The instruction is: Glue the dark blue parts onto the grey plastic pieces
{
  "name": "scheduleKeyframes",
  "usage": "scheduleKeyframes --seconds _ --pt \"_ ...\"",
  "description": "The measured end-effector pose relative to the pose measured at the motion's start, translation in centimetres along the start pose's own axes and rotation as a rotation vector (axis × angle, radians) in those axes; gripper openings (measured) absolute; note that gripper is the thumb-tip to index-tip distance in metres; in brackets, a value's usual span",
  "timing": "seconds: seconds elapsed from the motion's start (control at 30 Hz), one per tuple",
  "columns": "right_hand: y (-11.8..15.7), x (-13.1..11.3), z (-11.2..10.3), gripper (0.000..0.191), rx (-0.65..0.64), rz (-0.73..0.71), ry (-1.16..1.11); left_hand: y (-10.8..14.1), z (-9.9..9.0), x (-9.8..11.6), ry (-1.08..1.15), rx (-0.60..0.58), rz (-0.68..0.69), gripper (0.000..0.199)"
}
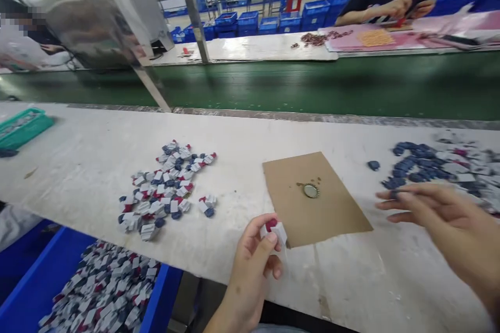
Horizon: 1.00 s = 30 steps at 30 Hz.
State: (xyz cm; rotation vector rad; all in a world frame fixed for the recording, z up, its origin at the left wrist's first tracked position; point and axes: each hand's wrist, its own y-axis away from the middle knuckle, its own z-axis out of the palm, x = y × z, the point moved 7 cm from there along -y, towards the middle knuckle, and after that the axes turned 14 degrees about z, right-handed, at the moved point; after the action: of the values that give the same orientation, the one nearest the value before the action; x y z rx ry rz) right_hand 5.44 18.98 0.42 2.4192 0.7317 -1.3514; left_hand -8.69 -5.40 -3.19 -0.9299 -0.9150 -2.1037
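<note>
My left hand (260, 252) pinches a small white and dark-red part (278, 230) at the near left corner of a brown cardboard sheet (332, 218). On that sheet lies a round metal cap (311, 191) with brown spots beside it. To the right, my right hand (425, 208) holds a small dark blue piece (394, 194) between thumb and fingers, just in front of a pile of dark blue pieces (422, 161). White and grey pieces (464, 164) lie to the right of these. One dark blue piece (374, 165) sits apart, left of the pile.
Assembled white, red and blue parts (164, 187) are heaped left on the table. A blue bin (164, 291) full of similar parts stands below the edge. A green basket (27, 132) sits far left. Beyond the green belt (273, 86), another person's hands (406, 8) work.
</note>
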Motion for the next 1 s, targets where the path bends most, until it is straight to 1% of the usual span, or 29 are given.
scheduleKeyframes --seconds 0.07,0.1,0.2,0.23,0.27,0.3,0.37,0.4,0.47,0.53,0.63,0.7,0.77,0.8,0.87,0.9,0.97,1.0 --pt "0.9 -1.1 1.5 0.017 -0.063 0.087 0.006 0.1 -0.2 0.4 -0.083 0.026 0.024 0.030" --pt "1.3 -1.9 2.2 0.019 -0.092 0.101 0.014 0.1 -0.3 0.5 -0.119 0.034 0.034 0.034" --pt "2.3 -4.5 3.8 0.023 -0.149 0.034 0.023 0.2 -0.3 0.6 -0.167 0.041 0.063 0.057" --pt "2.6 -5.1 4.3 0.024 -0.179 0.016 0.005 0.2 -0.3 0.7 -0.174 0.041 0.070 0.057" --pt "2.8 -5.5 4.7 0.025 -0.208 0.010 -0.019 0.2 -0.3 0.7 -0.181 0.036 0.077 0.053" --pt "3.0 -5.6 5.2 0.026 -0.236 0.020 -0.047 0.2 -0.2 0.8 -0.185 0.023 0.083 0.044" --pt "3.2 -5.5 5.9 0.026 -0.283 0.075 -0.101 0.1 0.1 0.9 -0.176 -0.020 0.081 0.026" --pt "3.3 -5.4 6.3 0.027 -0.307 0.105 -0.120 0.1 0.3 0.9 -0.161 -0.051 0.067 0.020" --pt "3.5 -5.4 7.0 0.027 -0.369 0.136 -0.134 0.1 0.6 0.8 -0.123 -0.113 0.014 0.015" --pt "3.7 -5.8 7.6 0.026 -0.444 0.134 -0.120 0.2 0.7 0.6 -0.111 -0.149 -0.051 0.015" --pt "3.8 -6.2 8.2 0.027 -0.511 0.157 -0.095 0.1 0.3 0.7 -0.102 -0.126 -0.089 0.019" --pt "3.7 -6.3 8.3 0.028 -0.511 0.171 -0.108 0.0 0.1 0.9 -0.073 -0.104 -0.058 0.025" --pt "3.5 -6.3 8.3 0.030 -0.478 0.163 -0.136 -0.2 0.0 1.1 -0.056 -0.099 -0.017 0.031" --pt "3.4 -6.2 8.3 0.030 -0.453 0.156 -0.149 -0.3 0.0 1.2 -0.070 -0.091 -0.008 0.031" --pt "3.3 -6.2 8.3 0.030 -0.414 0.134 -0.161 -0.4 -0.3 1.2 -0.124 -0.044 -0.002 0.021" --pt "3.3 -6.2 8.4 0.030 -0.400 0.123 -0.166 -0.5 -0.5 1.2 -0.151 -0.011 0.003 0.028" --pt "3.3 -6.1 8.4 0.033 -0.382 0.130 -0.186 -0.5 -0.8 1.3 -0.170 0.057 0.026 0.049" --pt "3.3 -6.1 8.4 0.035 -0.366 0.149 -0.205 -0.5 -0.8 1.4 -0.163 0.081 0.035 0.050"
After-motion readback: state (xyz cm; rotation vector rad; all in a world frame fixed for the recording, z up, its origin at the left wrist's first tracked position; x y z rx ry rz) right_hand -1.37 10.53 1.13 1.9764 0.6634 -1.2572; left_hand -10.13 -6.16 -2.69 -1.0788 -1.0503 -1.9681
